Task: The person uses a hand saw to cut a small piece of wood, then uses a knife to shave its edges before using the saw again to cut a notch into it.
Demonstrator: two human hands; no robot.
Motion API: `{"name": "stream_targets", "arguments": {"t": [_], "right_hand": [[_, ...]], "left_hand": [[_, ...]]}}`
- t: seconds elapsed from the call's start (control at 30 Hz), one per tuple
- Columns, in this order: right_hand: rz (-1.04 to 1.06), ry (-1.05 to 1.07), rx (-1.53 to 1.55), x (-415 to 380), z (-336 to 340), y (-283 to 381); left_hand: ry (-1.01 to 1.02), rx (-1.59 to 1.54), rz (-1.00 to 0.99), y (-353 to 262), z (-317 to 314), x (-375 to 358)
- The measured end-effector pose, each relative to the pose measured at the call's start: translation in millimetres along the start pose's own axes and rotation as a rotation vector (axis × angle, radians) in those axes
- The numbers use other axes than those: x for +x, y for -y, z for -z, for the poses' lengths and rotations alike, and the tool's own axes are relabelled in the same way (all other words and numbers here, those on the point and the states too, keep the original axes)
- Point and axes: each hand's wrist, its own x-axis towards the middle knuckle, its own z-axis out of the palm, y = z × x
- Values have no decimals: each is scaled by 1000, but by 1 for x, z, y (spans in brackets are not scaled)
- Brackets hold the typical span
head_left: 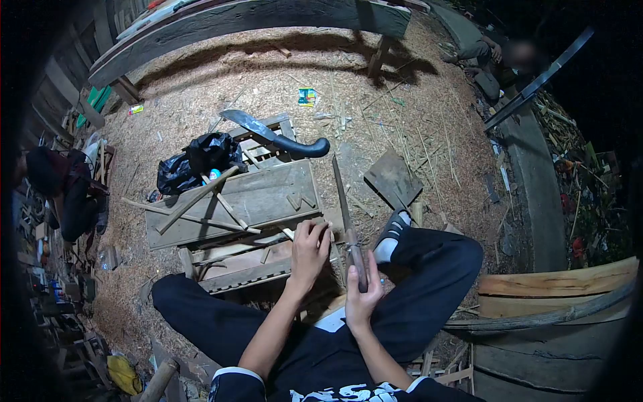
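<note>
My right hand [362, 298] is wrapped round the brown handle of a long, narrow-bladed knife [343, 208], whose blade points away from me. Just left of it, my left hand [311, 253] has its fingers curled down at the near right corner of a wooden board [268, 194]; what they hold, if anything, is hidden. Thin wooden sticks [197, 201] lie across the board, beside a black plastic bag [201, 161]. A broad curved blade with a black handle [301, 145] rests beyond the board. Nearer to me is a slatted wooden frame [248, 268].
Ahead stands a long wooden bench [254, 30]. A square wood block [394, 177] lies on the shavings-covered ground near my foot. One person [63, 187] sits at the left, another [485, 60] at the upper right. Curved planks [556, 288] are at the lower right.
</note>
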Motion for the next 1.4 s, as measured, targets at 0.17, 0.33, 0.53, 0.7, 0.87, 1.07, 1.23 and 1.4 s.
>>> {"name": "stream_targets", "arguments": {"t": [0.17,0.33,0.53,0.7,0.87,1.07,1.23,1.4], "right_hand": [[-34,107,7,-10,2,-15],[-15,50,39,-19,-1,-36],[-52,90,103,-22,-7,-36],[-232,172,249,-22,-8,-17],[-164,194,72,-23,-5,-28],[-93,200,-9,-16,-4,-26],[-64,153,11,-25,-4,-26],[-158,110,86,-30,-3,-17]], "left_hand": [[12,-138,51,8,-3,-4],[28,-186,72,10,-5,-2],[13,-177,-16,16,-6,0],[13,-165,-18,15,-6,2],[38,-176,-21,19,-3,2],[53,-163,-54,15,0,4],[81,-221,8,14,1,3],[66,-222,66,12,3,4]]}}
